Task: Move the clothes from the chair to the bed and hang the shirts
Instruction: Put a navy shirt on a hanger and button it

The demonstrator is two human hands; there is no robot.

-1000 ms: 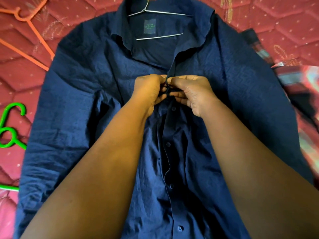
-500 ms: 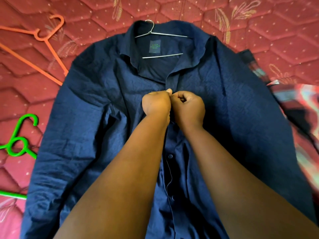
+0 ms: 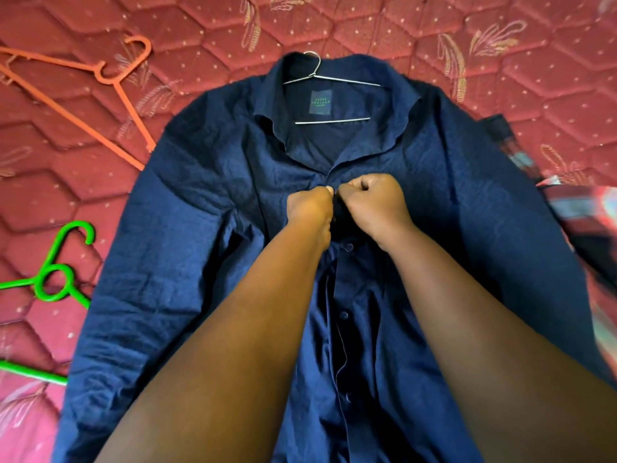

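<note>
A navy blue shirt (image 3: pixel 200 228) lies spread front-up on the red quilted bed (image 3: pixel 500 78). A thin metal hanger (image 3: pixel 330 81) sits inside its collar, hook poking out at the top. My left hand (image 3: pixel 309 208) and my right hand (image 3: pixel 374 202) meet at the placket just below the collar. Both have curled fingers pinching the two front edges together at an upper button; the button itself is hidden between them. Lower buttons show down the front between my forearms.
An orange plastic hanger (image 3: pixel 113 95) lies on the bed to the upper left. A green hanger (image 3: pixel 56 279) lies at the left edge. A red patterned garment (image 3: pixel 581 212) lies under the shirt's right side.
The view has tilted so the shirt and hands sit lower in the frame. My hands have stayed at the same upper button, fists closing tighter together on the placket.
</note>
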